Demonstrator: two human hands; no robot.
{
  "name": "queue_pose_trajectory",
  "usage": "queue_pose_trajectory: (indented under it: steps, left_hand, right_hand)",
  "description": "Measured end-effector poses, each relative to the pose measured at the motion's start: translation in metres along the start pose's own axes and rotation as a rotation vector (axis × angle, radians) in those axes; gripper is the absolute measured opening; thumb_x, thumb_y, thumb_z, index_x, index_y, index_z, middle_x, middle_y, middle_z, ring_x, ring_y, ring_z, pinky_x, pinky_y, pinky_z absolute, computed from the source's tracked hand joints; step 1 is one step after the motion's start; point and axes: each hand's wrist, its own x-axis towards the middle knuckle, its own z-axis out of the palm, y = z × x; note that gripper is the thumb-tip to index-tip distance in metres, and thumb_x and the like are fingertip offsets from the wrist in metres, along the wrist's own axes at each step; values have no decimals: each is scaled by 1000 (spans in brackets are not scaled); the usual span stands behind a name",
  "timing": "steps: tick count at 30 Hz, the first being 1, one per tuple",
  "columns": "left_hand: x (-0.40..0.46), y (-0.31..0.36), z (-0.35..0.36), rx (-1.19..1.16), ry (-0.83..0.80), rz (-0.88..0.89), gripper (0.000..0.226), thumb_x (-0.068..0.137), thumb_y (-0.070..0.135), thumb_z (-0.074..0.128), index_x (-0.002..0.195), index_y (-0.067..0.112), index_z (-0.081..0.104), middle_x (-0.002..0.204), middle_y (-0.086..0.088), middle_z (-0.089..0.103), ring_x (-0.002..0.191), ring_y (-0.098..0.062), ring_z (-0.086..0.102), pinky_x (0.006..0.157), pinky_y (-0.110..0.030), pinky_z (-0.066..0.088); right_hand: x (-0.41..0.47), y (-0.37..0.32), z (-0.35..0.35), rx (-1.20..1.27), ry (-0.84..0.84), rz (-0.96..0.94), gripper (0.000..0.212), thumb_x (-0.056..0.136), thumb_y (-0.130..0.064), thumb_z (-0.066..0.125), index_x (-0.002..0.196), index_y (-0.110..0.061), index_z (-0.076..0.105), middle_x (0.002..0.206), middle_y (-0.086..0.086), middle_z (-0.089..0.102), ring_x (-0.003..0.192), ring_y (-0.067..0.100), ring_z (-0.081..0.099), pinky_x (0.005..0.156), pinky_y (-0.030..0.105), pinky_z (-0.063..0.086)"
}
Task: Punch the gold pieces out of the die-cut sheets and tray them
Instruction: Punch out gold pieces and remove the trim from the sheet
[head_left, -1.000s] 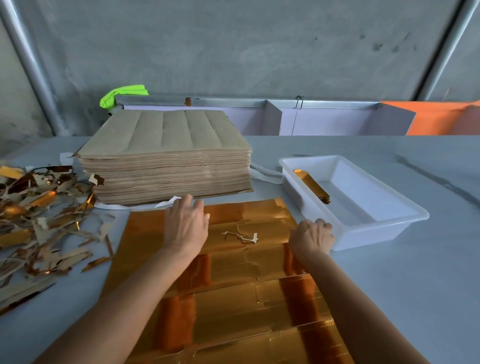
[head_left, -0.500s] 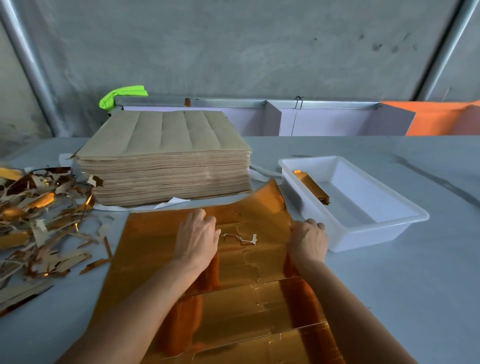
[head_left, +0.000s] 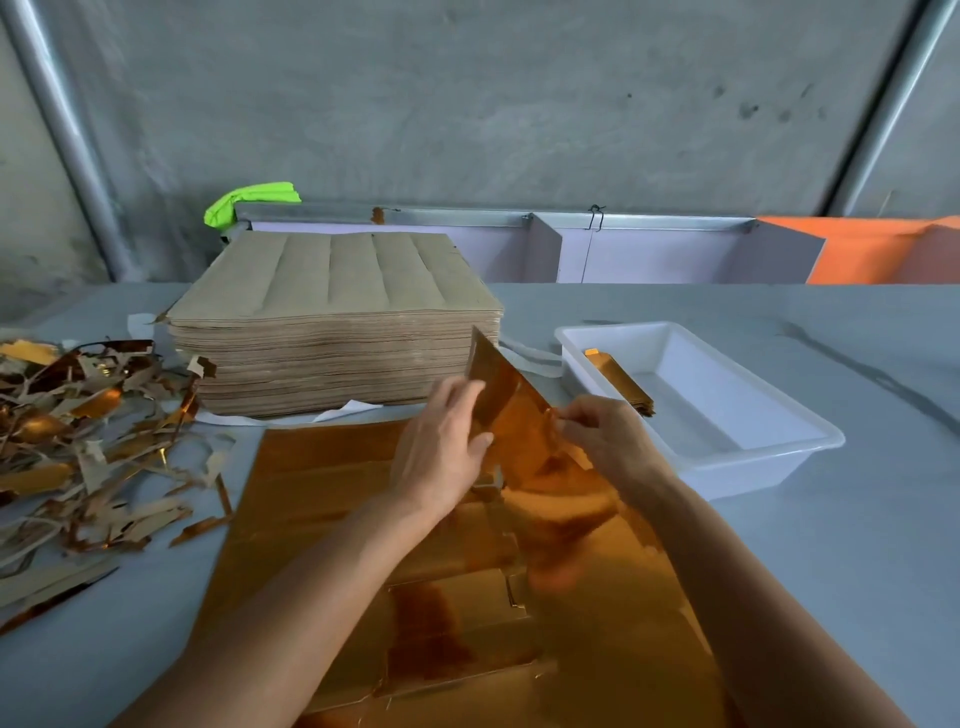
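**Separation step in hand: far corner of sheet lifted**

I hold the raised far corner of the glossy gold die-cut sheet (head_left: 395, 519) between both hands. My left hand (head_left: 441, 452) grips its left edge, fingers curled round it. My right hand (head_left: 608, 441) pinches its right edge. The rest of the sheet lies flat on the grey table (head_left: 831, 597). The white plastic tray (head_left: 779, 457) stands just right, a stack of gold punched pieces (head_left: 605, 364) leaning inside. Next, I judge, a clean tear along the cuts.

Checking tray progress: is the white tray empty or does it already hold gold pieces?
Not empty: white tray holds a few gold pieces at its left wall.
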Motion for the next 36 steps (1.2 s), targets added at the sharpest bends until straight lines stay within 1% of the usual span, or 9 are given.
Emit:
queue_pose_trajectory:
  steps: [3,8,14,18,21,23,28,32,36]
  left_hand:
    - [7,26,-3,-74,-61,232,74,82,-2,67,146,17,34,155,3,25,108,-15,57,94,-24,48]
    - [22,25,-7,-144,-172,78,40,86,4,64,125,11,58,117,-7,64,105,-20,61,96,-30,48]
    - [28,7,-13,-86,-127,-44,12,89,14,64,99,11,71,100,-1,67,88,-12,58,80,-23,46]
    - [15,28,-15,-13,-75,-43,48,89,15,64,135,12,50,137,-8,44,109,-21,56,96,-29,47]
    - [-10,62,-18,-154,2,150,56,85,23,68,136,12,48,137,-5,42,93,-14,60,92,-26,51]
    - [-23,82,-21,-333,-155,235,70,77,33,75,138,18,46,141,1,37,76,-7,59,81,-16,52]
    - [-28,102,-18,-272,-470,255,102,67,36,83,149,26,23,141,2,44,109,-16,54,96,-29,47]
    - [-24,91,-16,-190,-427,177,58,73,36,78,125,21,58,103,6,59,89,-6,50,75,-18,41]
    - [-21,82,-18,-224,-362,68,18,76,33,76,87,20,71,86,8,55,76,-4,48,61,-16,34]
  right_hand:
    - [-4,-22,-5,-21,-158,-123,8,91,-9,61,88,-11,68,81,5,67,73,12,60,68,26,48]
    - [-15,-36,-15,26,-214,9,44,86,-3,66,124,-13,47,108,4,67,97,18,64,75,26,55]
    - [-59,-14,-48,-389,-361,85,17,87,-22,67,94,-6,69,92,13,67,80,22,64,70,25,52]
    - [-64,-11,-57,-162,-352,273,14,90,-20,63,91,-9,71,89,12,70,79,19,67,80,31,55]
    - [-61,-15,-57,-17,-340,341,11,89,-17,64,92,-9,71,90,9,72,89,24,67,88,38,54]
    - [-62,-18,-57,91,-351,350,11,87,-14,67,89,-3,70,86,13,71,81,25,68,82,38,55]
    - [-77,-18,-62,394,-399,374,20,85,-9,65,98,6,66,90,23,68,73,28,67,65,35,58]
    - [-100,-2,-70,630,-445,267,50,82,-34,66,116,3,62,109,25,66,95,36,67,79,40,57]
    - [-120,4,-61,492,-314,223,50,69,-35,80,109,-7,65,102,13,71,92,26,70,76,36,59]
